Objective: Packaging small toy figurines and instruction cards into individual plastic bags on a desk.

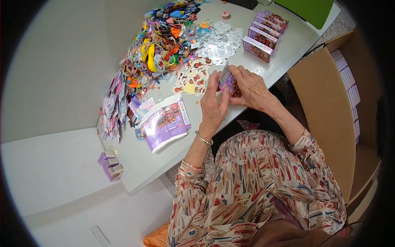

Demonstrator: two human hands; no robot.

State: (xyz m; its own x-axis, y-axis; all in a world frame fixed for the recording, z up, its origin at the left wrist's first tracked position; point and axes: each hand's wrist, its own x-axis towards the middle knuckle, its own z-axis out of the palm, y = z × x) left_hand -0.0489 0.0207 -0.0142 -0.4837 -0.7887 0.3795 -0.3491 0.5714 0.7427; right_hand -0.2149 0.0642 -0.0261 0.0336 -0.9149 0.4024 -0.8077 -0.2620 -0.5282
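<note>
Between my two hands, just over the table's near edge, is a small purple printed box [233, 87] with a flap standing up at its top. My left hand [214, 103] grips its left side with thumb and fingers. Around the right side curl the fingers of my right hand [251, 88]. To the left lies a fanned stack of flat purple cartons [168, 123]. Beyond my left hand are printed sticker sheets [195, 78] and a heap of small clear plastic packets [220, 41]. My fingers hide much of the box.
Filled purple boxes [259, 48] stand in a row at the back right. A big mixed pile of colourful trinkets [158, 45] runs along the wall, with pastel packets [115, 103] at its left end. On my right, an open cardboard carton [329, 111] holds stacked boxes [347, 86].
</note>
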